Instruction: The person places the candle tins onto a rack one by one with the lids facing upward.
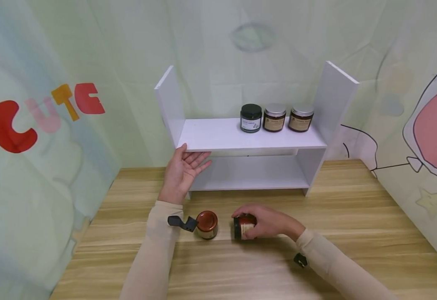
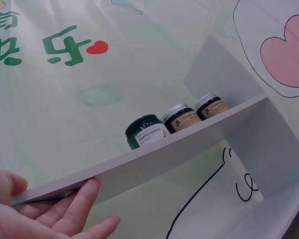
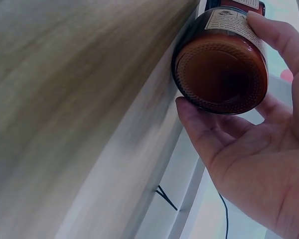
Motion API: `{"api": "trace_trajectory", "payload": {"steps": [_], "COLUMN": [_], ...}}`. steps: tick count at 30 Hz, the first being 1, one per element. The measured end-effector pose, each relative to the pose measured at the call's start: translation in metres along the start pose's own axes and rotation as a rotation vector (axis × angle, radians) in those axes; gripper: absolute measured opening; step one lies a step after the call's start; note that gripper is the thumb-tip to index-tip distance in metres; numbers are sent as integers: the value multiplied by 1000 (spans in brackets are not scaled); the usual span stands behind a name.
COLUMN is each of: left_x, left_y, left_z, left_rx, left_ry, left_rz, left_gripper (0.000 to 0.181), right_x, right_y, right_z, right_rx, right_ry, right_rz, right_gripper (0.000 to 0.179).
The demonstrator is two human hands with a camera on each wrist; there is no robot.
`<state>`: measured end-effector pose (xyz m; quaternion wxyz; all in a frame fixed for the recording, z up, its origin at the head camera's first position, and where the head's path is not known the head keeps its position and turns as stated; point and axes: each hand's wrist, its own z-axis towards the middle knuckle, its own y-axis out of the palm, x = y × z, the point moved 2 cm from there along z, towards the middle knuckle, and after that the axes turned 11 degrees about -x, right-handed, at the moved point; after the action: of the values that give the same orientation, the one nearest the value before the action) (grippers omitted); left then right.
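Observation:
At the front left corner of the white shelf's upper board (image 1: 211, 135), my left hand (image 1: 182, 173) grips the edge, thumb on top and fingers underneath. My right hand (image 1: 267, 221) holds an amber candle jar (image 1: 247, 227) on its side over the table, its dark lid pointing left. In the right wrist view the round glass base of this candle jar (image 3: 222, 74) faces the camera, with fingers and thumb around its sides. Left of it, a second amber jar (image 1: 207, 225) stands on the table with its reddish-brown glass base up.
On the upper board stand a dark green jar (image 1: 250, 118) labelled scented candles and two amber jars with silver lids (image 1: 275, 118), towards the right panel (image 1: 335, 100). The lower board (image 1: 248, 173) lies beneath. A printed curtain (image 1: 211, 50) hangs behind the wooden table (image 1: 353, 216).

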<state>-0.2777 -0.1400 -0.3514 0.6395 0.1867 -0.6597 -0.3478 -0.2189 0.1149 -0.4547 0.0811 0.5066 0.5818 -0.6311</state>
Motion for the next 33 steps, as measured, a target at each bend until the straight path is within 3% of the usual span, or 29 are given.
{"api": "trace_trajectory", "payload": {"steps": [11,20,33], "left_x": [0,1,1], "left_y": [-1,0,-1], "left_z": [0,2,2], "left_rx": [0,3,-3], "left_ry": [-2,0,1], "left_rz": [2,-1,-6], "left_gripper": [38,36,34], "right_x": [-5,-9,-14], "right_y": [0,-5,-7], "right_z": [6,11,16], "right_rx": [-26,-48,-69], "right_ry": [39,84,116], "right_rz": [20,-86,-157], "right_gripper": [57,59,55]}}
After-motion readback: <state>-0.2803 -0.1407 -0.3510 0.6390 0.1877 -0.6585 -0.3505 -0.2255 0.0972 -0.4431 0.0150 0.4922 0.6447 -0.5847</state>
